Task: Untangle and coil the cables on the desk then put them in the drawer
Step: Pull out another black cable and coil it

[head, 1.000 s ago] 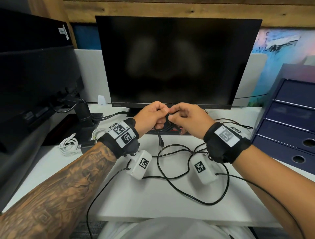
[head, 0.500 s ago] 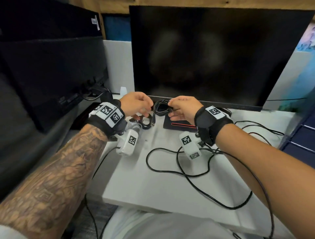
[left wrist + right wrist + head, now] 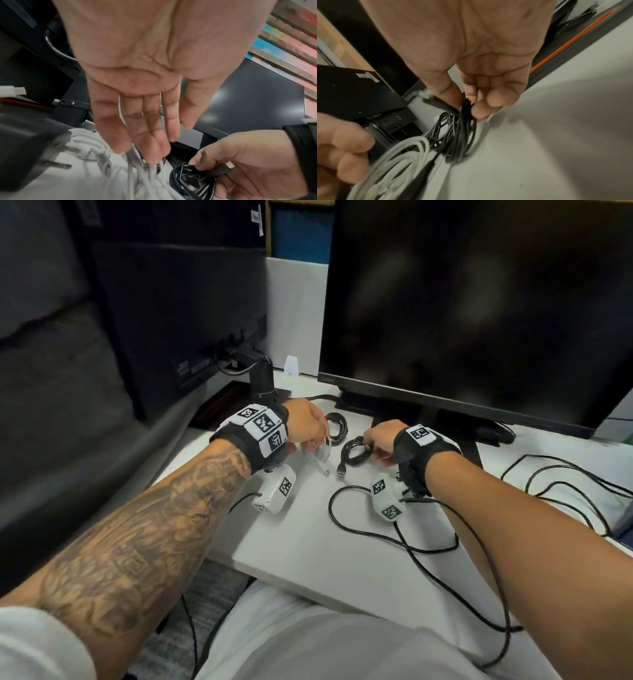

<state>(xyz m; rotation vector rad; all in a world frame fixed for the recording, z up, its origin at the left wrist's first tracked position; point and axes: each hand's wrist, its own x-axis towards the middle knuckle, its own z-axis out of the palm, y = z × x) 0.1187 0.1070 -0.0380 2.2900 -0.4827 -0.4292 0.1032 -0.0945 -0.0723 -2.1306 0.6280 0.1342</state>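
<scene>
1. The head view looks forward and down over both forearms at the table [image 3: 308, 546].
2. Each wrist view looks along its palm, very close.
3. All three share the black cable coil [image 3: 356, 451] [image 3: 192, 180] [image 3: 455, 135].

Tattooed left forearm [image 3: 144, 529], black wrist straps [image 3: 416, 460] with square-patterned white tags, white sleeve [image 3: 37, 645]

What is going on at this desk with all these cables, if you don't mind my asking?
A person is sorting cables at a white desk in front of a monitor. The right hand pinches a coiled black cable, its USB plug hanging just above the desk. The left hand holds a bundle of white cable by the fingers. Another black coil lies behind them, and loose black cable still sprawls to the right.
</scene>
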